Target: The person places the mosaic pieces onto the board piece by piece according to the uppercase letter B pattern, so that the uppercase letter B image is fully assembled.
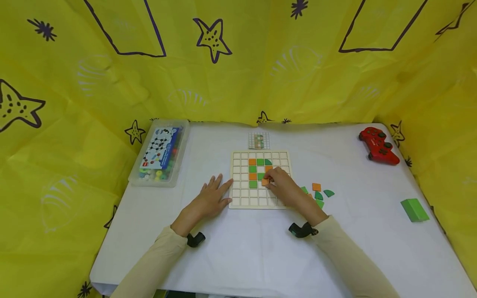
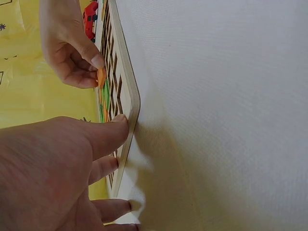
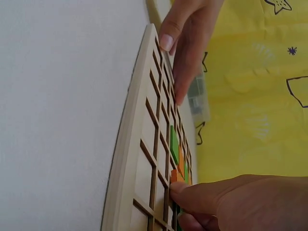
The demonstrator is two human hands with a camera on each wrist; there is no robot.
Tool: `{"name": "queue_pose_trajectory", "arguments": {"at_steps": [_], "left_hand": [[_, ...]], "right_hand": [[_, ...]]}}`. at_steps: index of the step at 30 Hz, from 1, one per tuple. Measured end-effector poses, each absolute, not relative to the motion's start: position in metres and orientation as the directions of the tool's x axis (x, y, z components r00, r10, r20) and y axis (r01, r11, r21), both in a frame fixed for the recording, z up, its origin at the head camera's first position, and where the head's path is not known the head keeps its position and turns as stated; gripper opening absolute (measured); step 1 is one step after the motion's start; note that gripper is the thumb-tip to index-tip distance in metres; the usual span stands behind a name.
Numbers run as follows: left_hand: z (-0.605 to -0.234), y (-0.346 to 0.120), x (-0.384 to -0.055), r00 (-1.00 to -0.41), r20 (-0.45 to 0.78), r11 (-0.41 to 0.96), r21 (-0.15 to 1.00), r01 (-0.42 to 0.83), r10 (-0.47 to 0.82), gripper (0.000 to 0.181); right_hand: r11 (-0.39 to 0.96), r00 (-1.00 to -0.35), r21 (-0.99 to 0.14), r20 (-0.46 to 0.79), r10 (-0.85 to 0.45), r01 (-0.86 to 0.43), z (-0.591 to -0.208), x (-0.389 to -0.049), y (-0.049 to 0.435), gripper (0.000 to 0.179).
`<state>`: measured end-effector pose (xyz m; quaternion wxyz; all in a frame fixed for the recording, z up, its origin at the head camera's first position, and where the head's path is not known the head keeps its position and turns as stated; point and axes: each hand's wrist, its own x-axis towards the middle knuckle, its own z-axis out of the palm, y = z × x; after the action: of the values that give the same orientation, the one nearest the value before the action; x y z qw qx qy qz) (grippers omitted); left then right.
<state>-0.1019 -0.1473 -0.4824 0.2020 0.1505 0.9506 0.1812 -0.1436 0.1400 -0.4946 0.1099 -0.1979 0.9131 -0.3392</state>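
A wooden grid board lies on the white table, with orange and green square tiles and a dark green quarter-round tile set in its cells. My right hand pinches an orange square tile between thumb and fingers, over the board's middle. In the right wrist view that tile is tilted up at the grid. My left hand has its fingers spread, with thumb and a fingertip touching the board's left edge. Part of the board is hidden under my right hand.
Loose tiles lie right of the board, partly behind my right forearm. A small pattern card lies beyond it. A plastic case stands at the left; a red game controller and a green block are at the right.
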Motion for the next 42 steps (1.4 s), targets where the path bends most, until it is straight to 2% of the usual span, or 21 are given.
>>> {"name": "queue_pose_trajectory", "arguments": {"at_steps": [7,18,26,33,37,42], "left_hand": [[-0.481,-0.146,-0.101,-0.872,-0.329,0.887,0.408,0.216,0.363,0.067],[-0.481,-0.146,-0.102,-0.875,-0.325,0.889,0.406,0.214,0.359,0.068],[-0.482,-0.146,-0.101,-0.874,-0.317,0.883,0.414,0.221,0.367,0.067],[-0.482,-0.146,-0.102,-0.875,-0.318,0.885,0.410,0.221,0.365,0.068],[-0.484,-0.146,-0.102,-0.873,-0.324,0.889,0.401,0.222,0.364,0.068],[-0.482,-0.146,-0.101,-0.874,-0.318,0.883,0.412,0.222,0.368,0.067]], "right_hand": [[0.695,-0.878,-0.635,-0.054,-0.476,-0.338,-0.494,-0.136,0.130,0.017],[0.702,-0.904,-0.637,-0.019,-0.428,-0.319,-0.496,-0.131,0.138,0.019],[0.777,-0.935,-0.598,-0.126,-0.330,-0.194,-0.473,-0.126,0.200,0.028],[0.858,-0.929,-0.513,-0.306,-0.209,-0.024,-0.458,-0.114,0.274,0.043],[0.850,-0.928,-0.526,-0.309,-0.211,-0.018,-0.467,-0.110,0.297,0.039],[0.822,-0.944,-0.570,-0.265,-0.196,-0.010,-0.478,-0.107,0.302,0.033]]}}
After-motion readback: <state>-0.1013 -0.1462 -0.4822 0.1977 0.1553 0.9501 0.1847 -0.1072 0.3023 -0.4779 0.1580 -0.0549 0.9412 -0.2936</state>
